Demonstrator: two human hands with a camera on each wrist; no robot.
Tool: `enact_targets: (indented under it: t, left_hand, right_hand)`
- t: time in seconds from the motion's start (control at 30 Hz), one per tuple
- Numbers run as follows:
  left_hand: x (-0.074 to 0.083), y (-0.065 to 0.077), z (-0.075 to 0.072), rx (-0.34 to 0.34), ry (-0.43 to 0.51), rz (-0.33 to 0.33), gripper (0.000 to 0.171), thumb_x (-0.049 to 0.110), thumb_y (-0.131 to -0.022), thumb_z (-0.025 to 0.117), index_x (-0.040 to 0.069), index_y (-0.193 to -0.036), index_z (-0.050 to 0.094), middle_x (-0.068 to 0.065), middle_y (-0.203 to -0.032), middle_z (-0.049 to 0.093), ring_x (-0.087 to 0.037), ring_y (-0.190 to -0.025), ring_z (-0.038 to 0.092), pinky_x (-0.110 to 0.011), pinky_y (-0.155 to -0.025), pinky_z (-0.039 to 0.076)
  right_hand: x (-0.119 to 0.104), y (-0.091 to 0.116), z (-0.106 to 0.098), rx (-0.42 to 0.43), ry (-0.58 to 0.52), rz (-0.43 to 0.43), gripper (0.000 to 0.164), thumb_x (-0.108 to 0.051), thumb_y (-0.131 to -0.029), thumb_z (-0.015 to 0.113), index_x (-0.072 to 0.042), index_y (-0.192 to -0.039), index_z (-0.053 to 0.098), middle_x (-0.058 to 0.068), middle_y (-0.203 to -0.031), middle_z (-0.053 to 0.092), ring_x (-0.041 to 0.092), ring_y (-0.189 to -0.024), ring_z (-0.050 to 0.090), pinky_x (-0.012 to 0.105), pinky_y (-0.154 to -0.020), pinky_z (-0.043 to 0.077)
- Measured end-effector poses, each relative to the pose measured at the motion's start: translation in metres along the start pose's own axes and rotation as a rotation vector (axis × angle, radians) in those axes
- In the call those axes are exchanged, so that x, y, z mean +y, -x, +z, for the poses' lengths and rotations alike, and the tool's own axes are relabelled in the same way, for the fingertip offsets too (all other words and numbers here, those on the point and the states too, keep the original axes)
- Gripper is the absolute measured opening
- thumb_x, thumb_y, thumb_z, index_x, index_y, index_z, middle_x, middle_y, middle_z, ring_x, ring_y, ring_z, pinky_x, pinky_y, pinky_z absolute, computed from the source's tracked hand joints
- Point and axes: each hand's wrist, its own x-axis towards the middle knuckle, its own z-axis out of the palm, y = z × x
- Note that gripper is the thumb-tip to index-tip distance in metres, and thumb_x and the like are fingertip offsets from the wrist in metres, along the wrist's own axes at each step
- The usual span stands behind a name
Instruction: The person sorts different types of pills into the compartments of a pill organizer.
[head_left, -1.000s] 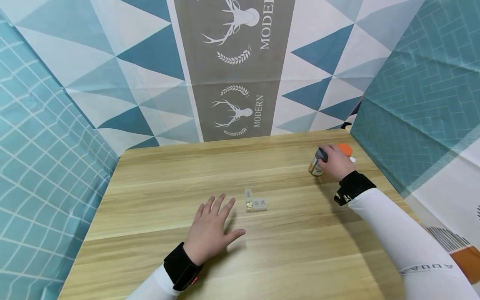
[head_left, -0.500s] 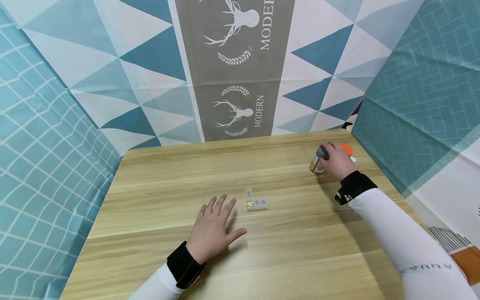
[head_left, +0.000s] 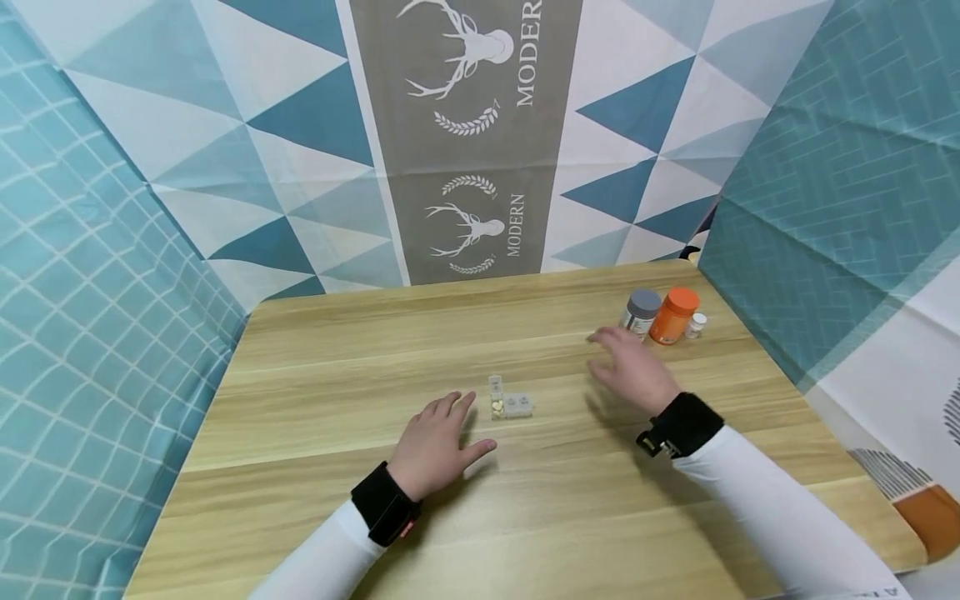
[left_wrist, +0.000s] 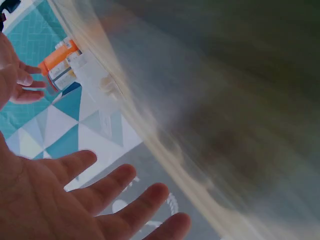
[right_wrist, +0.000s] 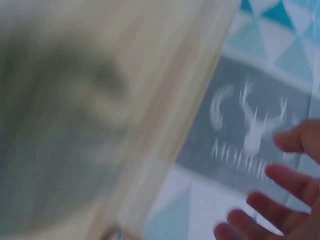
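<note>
A small clear pill organizer (head_left: 512,406) lies mid-table, one lid raised and pale tablets in that compartment. My left hand (head_left: 433,446) hovers just left of and nearer than it, fingers spread, holding nothing. Out to the right, my right hand (head_left: 633,367) is over the table with its fingers apart and nothing in them. Just beyond it stands a grey-capped bottle (head_left: 642,310), its lower part hidden by that hand. The orange bottle (head_left: 673,317) and a small white bottle (head_left: 696,325) are beside it. In the left wrist view the left palm (left_wrist: 45,200) shows bare.
The wooden table (head_left: 360,350) ends at a patterned cloth backdrop (head_left: 472,167). Blue cloth walls (head_left: 97,333) rise at the left and right sides. A dark object (head_left: 692,252) peeks out past the far right corner.
My right hand has let go of the grey-capped bottle, now upright beside the orange one, and has drawn back toward me and left. My left hand has barely shifted.
</note>
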Motion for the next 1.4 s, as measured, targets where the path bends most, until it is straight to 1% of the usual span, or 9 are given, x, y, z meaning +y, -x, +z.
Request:
enact_targets:
  t: [0.17, 0.23, 0.43, 0.6, 0.73, 0.97, 1.17, 1.27, 1.4]
  left_hand:
    - [0.007, -0.024, 0.002, -0.033, 0.017, 0.009, 0.084, 0.063, -0.090, 0.059, 0.012, -0.153, 0.037, -0.016, -0.147, 0.046, -0.039, -0.127, 0.051, -0.055, -0.096, 0.047]
    - [0.008, -0.034, 0.002, -0.029, -0.016, 0.019, 0.085, 0.061, -0.089, 0.063, 0.012, -0.153, 0.036, -0.015, -0.147, 0.047, -0.039, -0.123, 0.053, -0.054, -0.092, 0.049]
    - [0.011, -0.055, -0.002, -0.018, -0.129, 0.056, 0.089, 0.050, -0.083, 0.076, 0.010, -0.152, 0.036, -0.014, -0.144, 0.050, -0.037, -0.119, 0.056, -0.052, -0.087, 0.052]
    - [0.011, -0.069, -0.001, -0.082, -0.133, 0.061, 0.089, 0.043, -0.082, 0.079, 0.010, -0.153, 0.036, -0.011, -0.146, 0.049, -0.035, -0.119, 0.057, -0.048, -0.090, 0.052]
    - [0.011, -0.077, 0.001, -0.100, -0.112, 0.077, 0.079, 0.033, -0.084, 0.080, 0.008, -0.149, 0.042, -0.012, -0.141, 0.054, -0.034, -0.116, 0.060, -0.046, -0.087, 0.054]
    - [0.017, -0.079, -0.008, -0.055, -0.015, 0.094, 0.050, 0.017, -0.088, 0.075, 0.003, -0.134, 0.057, -0.014, -0.127, 0.061, -0.028, -0.107, 0.064, -0.041, -0.085, 0.055]
    - [0.019, -0.077, -0.012, 0.020, 0.042, 0.143, 0.016, 0.016, -0.090, 0.073, 0.009, -0.104, 0.072, -0.004, -0.100, 0.071, -0.019, -0.091, 0.068, -0.036, -0.077, 0.055]
    - [0.020, -0.074, -0.013, 0.019, 0.045, 0.170, 0.010, 0.016, -0.089, 0.074, 0.010, -0.097, 0.073, -0.001, -0.094, 0.072, -0.017, -0.085, 0.068, -0.035, -0.074, 0.054]
    - [0.019, -0.073, -0.011, -0.001, 0.041, 0.195, 0.011, 0.014, -0.086, 0.076, 0.011, -0.095, 0.071, -0.001, -0.091, 0.072, -0.017, -0.081, 0.066, -0.035, -0.071, 0.053]
  right_hand:
    - [-0.039, 0.000, 0.034, -0.196, -0.004, -0.121, 0.042, -0.023, -0.091, 0.071, -0.003, -0.128, 0.061, 0.016, -0.129, 0.060, 0.032, -0.118, 0.058, 0.048, -0.100, 0.046]
    - [-0.050, -0.004, 0.045, -0.252, 0.009, -0.147, 0.042, -0.024, -0.092, 0.071, -0.005, -0.128, 0.062, 0.013, -0.128, 0.061, 0.028, -0.117, 0.059, 0.044, -0.099, 0.048]
    - [-0.067, -0.019, 0.069, -0.337, 0.058, -0.165, 0.045, -0.027, -0.091, 0.072, -0.006, -0.130, 0.062, 0.011, -0.129, 0.061, 0.025, -0.118, 0.059, 0.039, -0.101, 0.046]
    - [-0.070, -0.026, 0.083, -0.350, 0.058, -0.187, 0.043, -0.028, -0.092, 0.071, -0.005, -0.128, 0.063, 0.011, -0.125, 0.063, 0.025, -0.115, 0.061, 0.039, -0.099, 0.047]
    - [-0.072, -0.028, 0.087, -0.354, 0.042, -0.207, 0.037, -0.023, -0.093, 0.070, -0.005, -0.124, 0.065, 0.010, -0.119, 0.065, 0.022, -0.107, 0.063, 0.037, -0.094, 0.050]
    - [-0.073, -0.028, 0.083, -0.341, 0.028, -0.200, 0.033, -0.019, -0.093, 0.071, -0.004, -0.122, 0.067, 0.008, -0.114, 0.066, 0.021, -0.102, 0.064, 0.036, -0.090, 0.051]
    - [-0.075, -0.027, 0.082, -0.318, 0.007, -0.200, 0.031, -0.020, -0.092, 0.072, -0.004, -0.118, 0.067, 0.008, -0.111, 0.067, 0.021, -0.101, 0.064, 0.038, -0.090, 0.050]
    - [-0.075, -0.026, 0.082, -0.309, -0.005, -0.197, 0.028, -0.020, -0.092, 0.072, -0.005, -0.115, 0.068, 0.006, -0.108, 0.067, 0.019, -0.098, 0.064, 0.037, -0.088, 0.051]
    - [-0.075, -0.026, 0.082, -0.306, -0.011, -0.196, 0.026, -0.019, -0.092, 0.072, -0.007, -0.115, 0.068, 0.004, -0.107, 0.066, 0.017, -0.096, 0.063, 0.036, -0.086, 0.051]
